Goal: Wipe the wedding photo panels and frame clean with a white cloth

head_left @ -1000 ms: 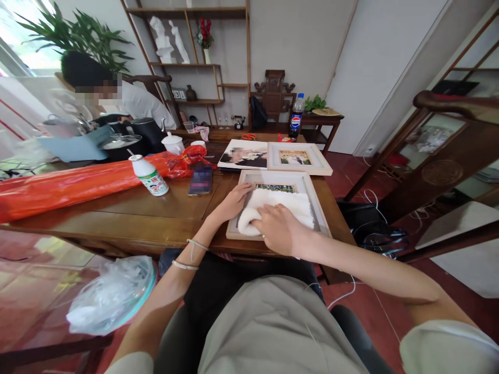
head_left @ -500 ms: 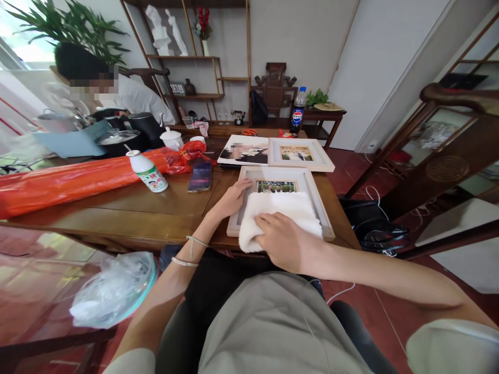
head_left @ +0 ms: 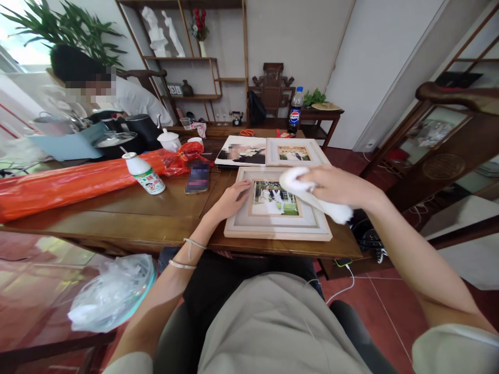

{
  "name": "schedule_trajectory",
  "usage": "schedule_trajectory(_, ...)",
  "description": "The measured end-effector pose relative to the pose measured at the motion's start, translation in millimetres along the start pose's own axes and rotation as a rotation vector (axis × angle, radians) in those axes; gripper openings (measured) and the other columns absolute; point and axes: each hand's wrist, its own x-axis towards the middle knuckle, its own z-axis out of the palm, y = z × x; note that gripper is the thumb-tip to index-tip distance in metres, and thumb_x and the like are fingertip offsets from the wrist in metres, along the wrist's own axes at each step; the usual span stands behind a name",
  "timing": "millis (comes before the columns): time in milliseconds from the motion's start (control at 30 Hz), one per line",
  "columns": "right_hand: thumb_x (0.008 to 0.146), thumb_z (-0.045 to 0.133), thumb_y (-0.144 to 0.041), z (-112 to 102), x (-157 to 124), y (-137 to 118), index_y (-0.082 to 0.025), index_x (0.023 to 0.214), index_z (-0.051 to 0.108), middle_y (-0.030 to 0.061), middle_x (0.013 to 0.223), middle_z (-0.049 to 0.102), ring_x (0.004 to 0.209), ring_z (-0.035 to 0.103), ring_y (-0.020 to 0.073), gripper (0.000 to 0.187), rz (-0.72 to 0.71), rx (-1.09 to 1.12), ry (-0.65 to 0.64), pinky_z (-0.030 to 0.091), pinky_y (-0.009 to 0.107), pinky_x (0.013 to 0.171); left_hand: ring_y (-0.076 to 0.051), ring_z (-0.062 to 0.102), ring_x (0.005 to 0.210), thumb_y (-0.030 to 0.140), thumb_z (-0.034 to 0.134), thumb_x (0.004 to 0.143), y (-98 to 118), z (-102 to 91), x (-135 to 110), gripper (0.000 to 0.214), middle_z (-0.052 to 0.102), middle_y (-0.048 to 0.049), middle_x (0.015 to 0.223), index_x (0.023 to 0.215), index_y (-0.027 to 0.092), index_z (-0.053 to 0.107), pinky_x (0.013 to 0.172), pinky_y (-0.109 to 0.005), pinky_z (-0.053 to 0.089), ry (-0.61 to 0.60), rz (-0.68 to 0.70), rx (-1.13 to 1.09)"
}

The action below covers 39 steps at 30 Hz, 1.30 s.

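Observation:
A pale picture frame (head_left: 273, 230) lies flat on the table in front of me, with a photo (head_left: 275, 198) of two people in its middle. My left hand (head_left: 233, 198) rests on the frame's left side, fingers stretched out toward the photo. Bunched in my right hand (head_left: 339, 186) is a white cloth (head_left: 298, 182), over the frame's upper right part and hanging past its right edge. Whether the cloth touches the frame there I cannot tell. Behind lie a second framed photo (head_left: 317, 149) and a photo panel (head_left: 241, 150).
To the left on the table (head_left: 183, 218) are a phone (head_left: 197, 178), a white bottle (head_left: 143, 174) and a long red plastic-wrapped bundle (head_left: 78, 174). A cola bottle (head_left: 294, 111) stands at the back. A person (head_left: 136, 98) sits across at left. A plastic bag (head_left: 113, 293) is below left.
My right hand has lifted the cloth off the frame's lower middle and moved it up and right, uncovering the photo. My left hand stays on the frame's left side.

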Motion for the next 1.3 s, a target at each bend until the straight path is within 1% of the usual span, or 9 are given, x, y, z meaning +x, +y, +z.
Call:
schedule_trajectory(100,0.068,0.043,-0.003,16,43,8,-0.014,0.095,0.062,0.0106,0.098,0.061,0.091,0.052,0.0236,0.035,-0.053,-0.066,0.206,0.038,0.033,0.075,-0.023,0.039,0.128,0.031,0.046,0.086,4,-1.8,0,0.04,0.052,-0.0128,0.13,0.121,0.011,0.054,0.107,-0.04,0.031,-0.015,-0.009,-0.011)
schedule_trajectory(167,0.064,0.044,0.001,35,73,8,-0.014,0.102,0.061,0.0112,0.112,0.056,0.104,0.046,0.0252,0.044,-0.206,-0.083,0.255,0.037,0.034,0.082,-0.024,0.039,0.128,0.034,0.048,0.086,6,-3.1,1,0.042,0.052,-0.0139,0.13,0.12,0.011,0.055,0.107,-0.041,0.03,-0.023,-0.015,-0.012)
schedule_trajectory(267,0.063,0.046,0.002,63,110,4,-0.012,0.106,0.059,0.0131,0.114,0.053,0.106,0.043,0.0254,0.047,-0.41,-0.085,0.185,0.036,0.036,0.085,-0.026,0.043,0.124,0.035,0.051,0.084,9,-4.9,1,0.041,0.051,-0.0137,0.129,0.117,0.012,0.057,0.105,-0.04,0.033,-0.03,-0.018,-0.012)
schedule_trajectory(400,0.063,0.047,0.002,78,126,5,-0.01,0.104,0.059,0.0129,0.096,0.055,0.09,0.047,0.0237,0.045,-0.406,-0.032,0.085,0.038,0.032,0.072,-0.026,0.045,0.122,0.032,0.053,0.083,9,-5.1,2,0.038,0.05,-0.012,0.13,0.117,0.014,0.057,0.104,-0.04,0.034,-0.042,-0.008,-0.019)
schedule_trajectory(733,0.065,0.044,-0.004,39,74,47,-0.016,0.082,0.065,0.0047,0.075,0.06,0.072,0.049,0.0174,0.03,-0.051,0.025,-0.137,0.032,0.027,0.063,-0.024,0.034,0.131,0.036,0.051,0.084,2,-1.3,0,0.046,0.046,-0.0146,0.135,0.123,0.011,0.053,0.109,-0.041,0.027,-0.063,-0.033,-0.016)
schedule_trajectory(867,0.063,0.042,-0.003,35,46,53,-0.015,0.079,0.065,0.005,0.071,0.058,0.068,0.049,0.0165,0.03,0.047,-0.019,-0.132,0.031,0.027,0.059,-0.024,0.034,0.131,0.037,0.051,0.084,3,-1.0,0,0.046,0.047,-0.014,0.134,0.123,0.012,0.053,0.108,-0.041,0.027,-0.046,-0.042,-0.015)
schedule_trajectory(967,0.061,0.04,-0.001,41,23,32,-0.014,0.074,0.064,0.006,0.068,0.055,0.068,0.049,0.0174,0.03,0.047,-0.045,-0.094,0.03,0.027,0.056,-0.024,0.034,0.131,0.037,0.051,0.084,3,-0.5,0,0.046,0.047,-0.0128,0.134,0.123,0.014,0.053,0.108,-0.041,0.028,-0.046,-0.043,-0.011)
schedule_trajectory(1167,0.057,0.045,-0.003,39,-37,-54,-0.018,0.081,0.062,0.0054,0.072,0.055,0.074,0.048,0.0189,0.033,-0.139,0.08,-0.096,0.033,0.028,0.064,-0.024,0.035,0.131,0.037,0.05,0.084,4,-0.7,1,0.047,0.047,-0.0136,0.134,0.124,0.011,0.052,0.109,-0.041,0.027,-0.05,-0.049,-0.007)
schedule_trajectory(1300,0.06,0.046,-0.003,44,-36,-73,-0.02,0.093,0.062,0.0054,0.081,0.057,0.086,0.048,0.021,0.04,-0.237,0.139,-0.024,0.037,0.03,0.074,-0.024,0.035,0.131,0.036,0.049,0.085,6,-1.8,1,0.044,0.049,-0.0115,0.133,0.123,0.014,0.053,0.109,-0.043,0.027,-0.058,-0.037,0.011)
